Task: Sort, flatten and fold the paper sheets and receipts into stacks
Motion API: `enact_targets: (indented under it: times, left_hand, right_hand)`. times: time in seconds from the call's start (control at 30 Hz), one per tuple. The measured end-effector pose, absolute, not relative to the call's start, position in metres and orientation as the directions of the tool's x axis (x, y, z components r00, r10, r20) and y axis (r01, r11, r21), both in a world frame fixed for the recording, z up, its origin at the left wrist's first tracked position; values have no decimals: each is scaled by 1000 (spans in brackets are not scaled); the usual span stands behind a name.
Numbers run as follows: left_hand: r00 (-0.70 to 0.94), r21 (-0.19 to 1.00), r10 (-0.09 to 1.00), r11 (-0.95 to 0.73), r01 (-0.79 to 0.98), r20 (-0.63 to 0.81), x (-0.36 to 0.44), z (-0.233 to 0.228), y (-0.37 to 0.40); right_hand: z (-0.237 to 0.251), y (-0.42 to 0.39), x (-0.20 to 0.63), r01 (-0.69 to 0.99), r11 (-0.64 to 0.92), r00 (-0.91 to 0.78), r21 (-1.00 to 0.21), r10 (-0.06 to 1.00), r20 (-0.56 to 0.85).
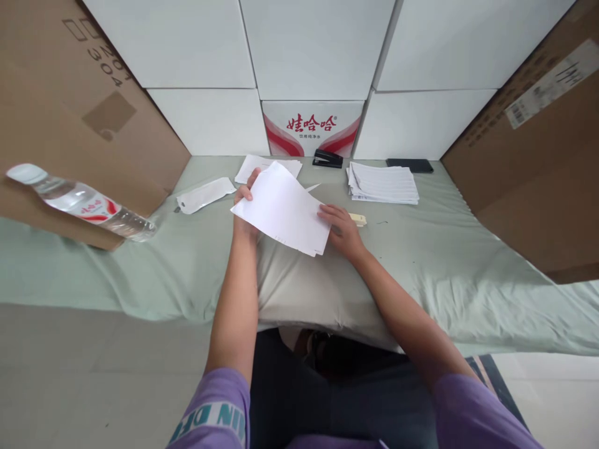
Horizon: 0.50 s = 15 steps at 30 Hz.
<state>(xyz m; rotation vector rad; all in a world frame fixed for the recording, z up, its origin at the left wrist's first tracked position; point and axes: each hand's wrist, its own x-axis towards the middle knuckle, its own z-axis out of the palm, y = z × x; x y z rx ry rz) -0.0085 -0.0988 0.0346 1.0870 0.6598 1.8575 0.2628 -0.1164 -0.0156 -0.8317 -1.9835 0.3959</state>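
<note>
— Papers point(283, 209) sit where?
— Above the grey pillow point(299, 290); left hand point(246, 202) pinches their far-left edge, right hand point(341, 227) grips the right edge. Open cloth point(444, 249) lies rightward, before the stack point(384, 183).

Centre: sheaf of papers point(283, 209) was held above the table point(468, 262), left hand point(246, 202) at its left edge, right hand point(341, 227) at its right edge.
Behind sheaf: loose sheets point(250, 167) lay on the table; stapler point(327, 159) to their right, against the printed box point(311, 128).
Right: paper stack point(384, 183) beside the stapler; phone point(410, 165) behind the stack.
Left: plastic sleeve point(206, 194); bottle point(79, 202) further left, tilted.
By right hand: small staple box point(358, 219), touching.
</note>
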Motion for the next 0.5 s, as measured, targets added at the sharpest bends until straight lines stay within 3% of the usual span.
enact_targets:
  times: [0.2, 0.33, 0.5]
  left_hand:
    - [-284, 838, 891, -437, -326, 354, -12, 35, -105]
    - [-292, 798, 883, -460, -388, 367, -14, 30, -98]
    - [-319, 761, 890, -448, -470, 327, -15, 23, -85]
  right_hand:
    - [-13, -118, 263, 393, 704, -299, -592, 706, 642]
    - [-8, -121, 262, 376, 703, -291, -603, 708, 644]
    - [-6, -129, 258, 406, 588, -300, -700, 809, 506]
